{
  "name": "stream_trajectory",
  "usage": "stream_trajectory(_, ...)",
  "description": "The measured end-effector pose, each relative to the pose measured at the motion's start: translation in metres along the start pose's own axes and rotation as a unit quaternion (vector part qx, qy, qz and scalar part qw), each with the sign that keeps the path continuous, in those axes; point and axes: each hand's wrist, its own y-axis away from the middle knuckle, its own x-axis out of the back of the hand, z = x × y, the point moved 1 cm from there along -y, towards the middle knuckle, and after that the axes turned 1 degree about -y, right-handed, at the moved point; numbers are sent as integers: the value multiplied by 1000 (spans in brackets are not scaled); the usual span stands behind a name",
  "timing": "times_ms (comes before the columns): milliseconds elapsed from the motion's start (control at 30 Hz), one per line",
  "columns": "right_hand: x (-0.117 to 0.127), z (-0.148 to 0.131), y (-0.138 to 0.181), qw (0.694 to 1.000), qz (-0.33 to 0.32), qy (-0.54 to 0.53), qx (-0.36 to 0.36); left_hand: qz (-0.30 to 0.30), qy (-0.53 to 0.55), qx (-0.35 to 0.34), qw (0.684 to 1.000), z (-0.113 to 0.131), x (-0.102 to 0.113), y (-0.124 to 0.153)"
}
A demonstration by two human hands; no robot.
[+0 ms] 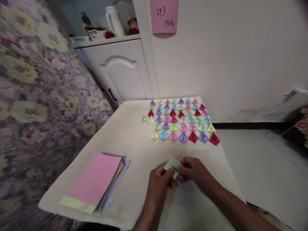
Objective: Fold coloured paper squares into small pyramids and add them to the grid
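A small piece of pale green folded paper (172,163) is held up over the near part of the table, one corner pointing away from me. My left hand (161,177) pinches its left side, thumb on top and fingers curled beneath. On the right edge, the thumb and fingertips of my right hand (191,169) close on the same paper. The folds under my fingers are hidden. Beyond my hands, rows of small folded paper shapes (183,137) in purple, pink, red, blue, green and yellow stand on the tabletop.
A stack of coloured paper sheets (96,179), pink on top, lies at the left of the cream-covered table (130,128). A floral curtain (48,96) hangs along the left side. Behind are a white cabinet (117,70) and a wall with a pink note (164,16).
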Motion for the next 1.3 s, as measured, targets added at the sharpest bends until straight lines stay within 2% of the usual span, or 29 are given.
stream_trajectory(100, 1, 0, 0, 1000, -16, -2, -16, 11, -22, 4, 1000, 1, 0, 0)
stream_trajectory(333, 0, -2, 0, 999, 14, 23, 25, -16, 32, 13, 999, -5, -1, -5)
stream_trajectory(533, 5, -4, -2, 998, -18, 51, 26, -25, 15, 23, 999, -3, -2, -1)
stream_trajectory(667, 8, -6, -2, 998, -15, 44, 41, -39, 19, 36, 998, -6, -6, 2)
stream_trajectory(833, 6, -5, -1, 999, -4, 25, 20, -30, 14, 32, 999, -9, -7, 0)
stream_trajectory(967, 5, -4, -1, 1000, -19, -14, 13, -16, 24, 27, 999, -9, -5, -2)
stream_trajectory(1100, 8, -3, -2, 999, -32, -44, 2, -20, -14, 13, 1000, -5, -5, -2)
stream_trajectory(1300, 12, 3, -4, 986, -71, -130, -74, -24, -43, -17, 999, -2, -4, 0)
